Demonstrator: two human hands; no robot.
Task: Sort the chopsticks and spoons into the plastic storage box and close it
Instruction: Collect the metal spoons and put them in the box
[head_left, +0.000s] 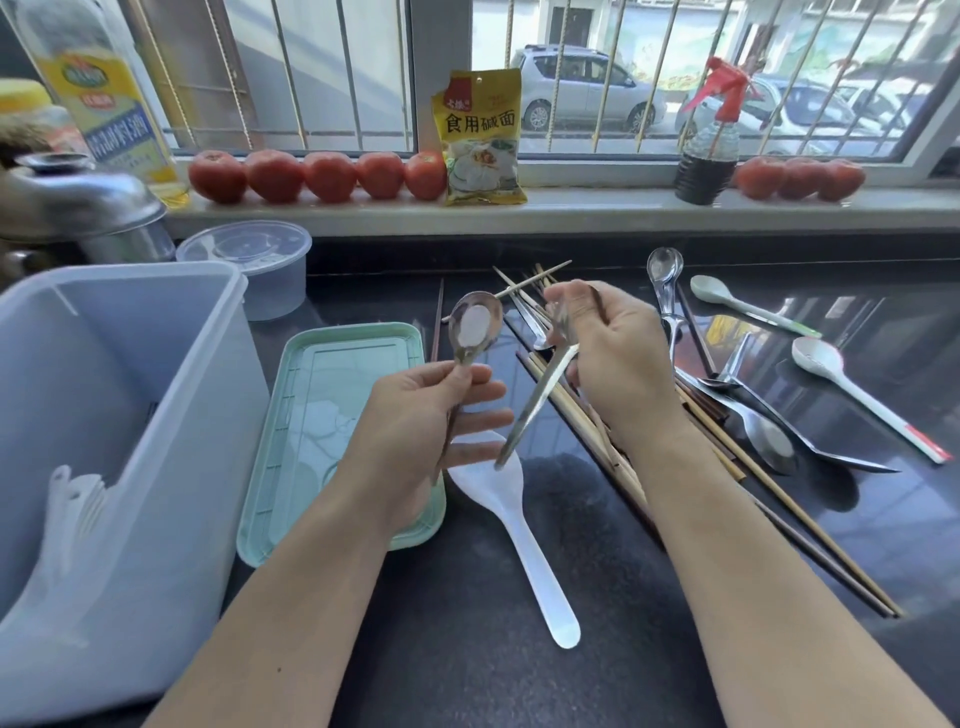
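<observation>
My left hand holds a steel spoon by its handle, bowl up, above the green lid. My right hand grips a second steel utensil whose handle slants down towards the left hand. The pale blue plastic storage box stands open at the left with white plastic spoons inside. Wooden chopsticks lie scattered on the dark counter under and behind my right hand. More steel spoons and white plastic spoons lie to the right. A white rice paddle lies between my arms.
A round clear container sits behind the box. On the windowsill stand tomatoes, a yellow packet, an oil bottle and a dark spray bottle. A steel pot lid is at the far left.
</observation>
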